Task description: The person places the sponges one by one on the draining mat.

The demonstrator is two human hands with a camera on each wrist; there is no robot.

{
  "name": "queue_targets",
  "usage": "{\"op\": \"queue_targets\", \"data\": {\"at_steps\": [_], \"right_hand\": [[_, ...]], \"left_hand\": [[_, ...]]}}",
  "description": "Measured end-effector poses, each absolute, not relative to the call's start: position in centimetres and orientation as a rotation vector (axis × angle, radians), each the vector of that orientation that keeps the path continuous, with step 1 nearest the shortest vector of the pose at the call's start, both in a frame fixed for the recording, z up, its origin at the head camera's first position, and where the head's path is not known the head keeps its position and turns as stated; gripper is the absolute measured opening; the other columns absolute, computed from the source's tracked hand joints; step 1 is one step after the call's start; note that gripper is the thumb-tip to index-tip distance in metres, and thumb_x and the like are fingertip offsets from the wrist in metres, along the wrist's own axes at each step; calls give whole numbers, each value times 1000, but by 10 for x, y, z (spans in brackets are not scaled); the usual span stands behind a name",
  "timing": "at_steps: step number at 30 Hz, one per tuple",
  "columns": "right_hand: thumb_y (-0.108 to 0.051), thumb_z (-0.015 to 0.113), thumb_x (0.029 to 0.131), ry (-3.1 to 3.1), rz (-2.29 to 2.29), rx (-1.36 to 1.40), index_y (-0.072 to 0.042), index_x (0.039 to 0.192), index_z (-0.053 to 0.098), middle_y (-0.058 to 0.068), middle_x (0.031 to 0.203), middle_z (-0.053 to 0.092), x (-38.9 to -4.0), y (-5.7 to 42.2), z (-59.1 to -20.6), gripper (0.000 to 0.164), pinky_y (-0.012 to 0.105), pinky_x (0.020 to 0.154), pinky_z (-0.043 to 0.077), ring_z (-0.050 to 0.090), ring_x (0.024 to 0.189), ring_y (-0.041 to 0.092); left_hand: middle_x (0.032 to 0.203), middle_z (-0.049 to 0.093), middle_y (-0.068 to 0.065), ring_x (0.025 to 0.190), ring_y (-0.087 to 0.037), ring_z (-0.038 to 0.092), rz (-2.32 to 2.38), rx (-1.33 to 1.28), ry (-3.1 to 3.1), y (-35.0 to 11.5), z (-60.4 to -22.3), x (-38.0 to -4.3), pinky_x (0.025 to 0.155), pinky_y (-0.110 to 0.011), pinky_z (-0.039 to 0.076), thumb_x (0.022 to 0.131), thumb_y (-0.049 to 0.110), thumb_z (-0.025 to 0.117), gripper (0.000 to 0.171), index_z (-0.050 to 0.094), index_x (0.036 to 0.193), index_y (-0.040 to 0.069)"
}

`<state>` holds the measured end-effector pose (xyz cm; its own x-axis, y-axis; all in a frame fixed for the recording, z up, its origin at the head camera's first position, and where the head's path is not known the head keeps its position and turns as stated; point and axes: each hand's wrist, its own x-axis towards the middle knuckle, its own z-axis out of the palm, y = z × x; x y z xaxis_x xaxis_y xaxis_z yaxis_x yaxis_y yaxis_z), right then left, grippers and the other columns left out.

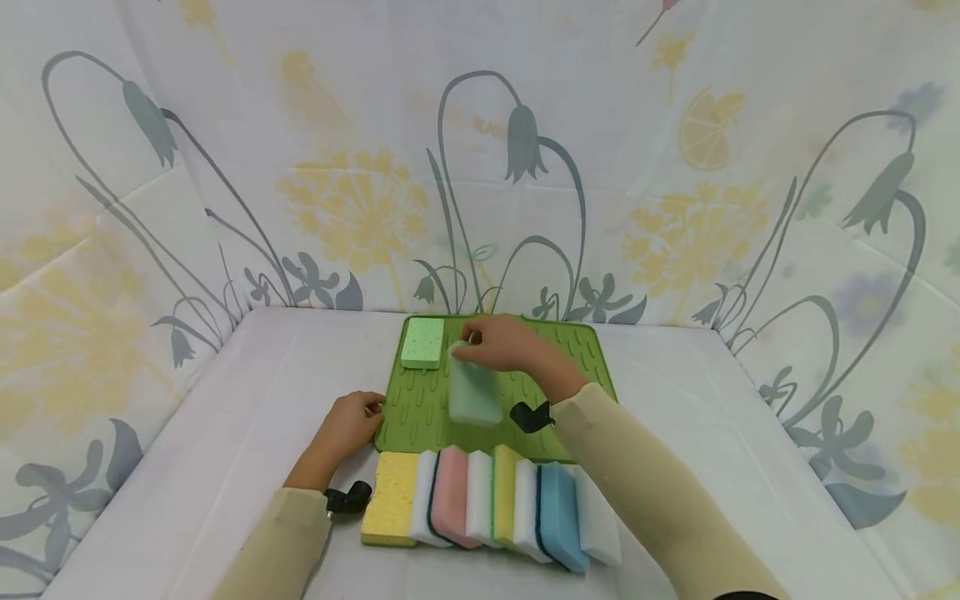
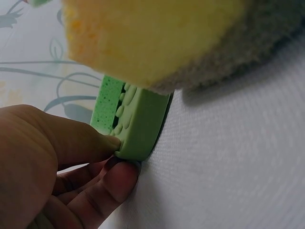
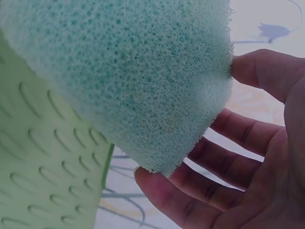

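My right hand (image 1: 501, 343) grips a pale blue-green, open-pored sponge (image 1: 474, 396) by its far end, over the middle of the green ridged mat (image 1: 411, 410). In the right wrist view the thumb and fingers are spread around the edges of that sponge (image 3: 128, 81). At the mat's left edge, my left hand (image 1: 351, 427) pinches the rim, thumb on top and fingertips below, as the left wrist view shows. A light green speckled sponge (image 1: 423, 342) lies flat on the mat's far left corner.
In front of the mat leans a row of sponges: a yellow one (image 1: 390, 498) at the left, then white, a pink one (image 1: 452, 496), several more, and a blue one (image 1: 561, 512). White floral cloth (image 1: 360, 208) rises behind and at both sides.
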<state>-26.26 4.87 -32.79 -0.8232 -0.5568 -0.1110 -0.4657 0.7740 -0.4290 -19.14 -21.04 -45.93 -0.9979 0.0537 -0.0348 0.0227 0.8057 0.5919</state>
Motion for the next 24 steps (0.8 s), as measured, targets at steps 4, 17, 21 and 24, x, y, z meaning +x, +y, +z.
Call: {"op": "queue_targets", "data": {"at_steps": [4,17,21,24], "right_hand": [[-46,56,94,2732,-570,-817,-17,116,64,3,117,65,-266,37,-330,38,30,74,52,62,93,15],[-45,55,94,2736,-496,-811,-14,120,63,2,109,67,-278,5,-335,41,33,77,51,61,85,14],[-45,55,95,2727,-472,-802,-14,122,63,2,112,67,-280,-4,-339,42,33,79,51,61,87,14],[-44,55,95,2725,-478,-782,-13,123,62,3,116,66,-281,-10,-344,43,35,82,51,62,92,16]], "left_hand": [[107,67,-16,95,-25,64,963,57,2936,-211,-460,-191,72,-35,53,93,9,57,36,61,125,-5],[107,67,-16,96,-26,64,957,67,2939,-209,-456,-193,74,-37,53,93,10,58,35,62,125,-4],[107,67,-16,96,-26,64,961,66,2931,-211,-459,-194,74,-37,53,93,10,57,35,62,125,-4],[108,67,-16,95,-25,64,962,67,2926,-212,-460,-194,74,-37,54,94,11,56,36,61,126,-4]]}}
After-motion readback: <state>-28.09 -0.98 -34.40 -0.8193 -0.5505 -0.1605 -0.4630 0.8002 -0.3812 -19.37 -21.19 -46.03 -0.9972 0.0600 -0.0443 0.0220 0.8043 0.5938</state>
